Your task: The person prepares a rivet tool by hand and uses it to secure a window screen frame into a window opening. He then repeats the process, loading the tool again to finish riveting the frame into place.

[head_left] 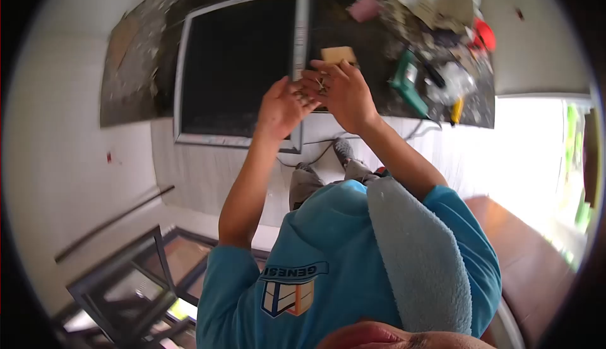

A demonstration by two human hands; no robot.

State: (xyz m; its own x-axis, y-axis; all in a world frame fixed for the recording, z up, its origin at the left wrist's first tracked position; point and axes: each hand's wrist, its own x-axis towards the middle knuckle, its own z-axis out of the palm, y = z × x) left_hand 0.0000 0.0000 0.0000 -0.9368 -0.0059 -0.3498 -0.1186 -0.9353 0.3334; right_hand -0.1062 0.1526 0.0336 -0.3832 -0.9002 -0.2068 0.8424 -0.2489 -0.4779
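My right hand (346, 95) is palm up over the near edge of the table, its fingers stretched out and slightly curled. Several small metal pieces, which look like screws (322, 83), lie across its fingers. Close beside it, my left hand (278, 110) is turned towards them with fingers loosely extended; its fingertips are partly blurred. Beneath and left of the hands lies a large dark panel (240, 65) in a grey metal frame (302, 30). A small tan block (339, 55) sits just beyond the right hand.
On the cluttered dark table (328, 17) are a green tool case or power tool (409, 87), a pink cup-like object (364, 8), clear plastic bags (457, 82), a red ring-shaped item (484, 34) and a yellow-handled tool (457, 110). A cable (322, 153) runs by my feet. Dark frames (120, 286) stand lower left.
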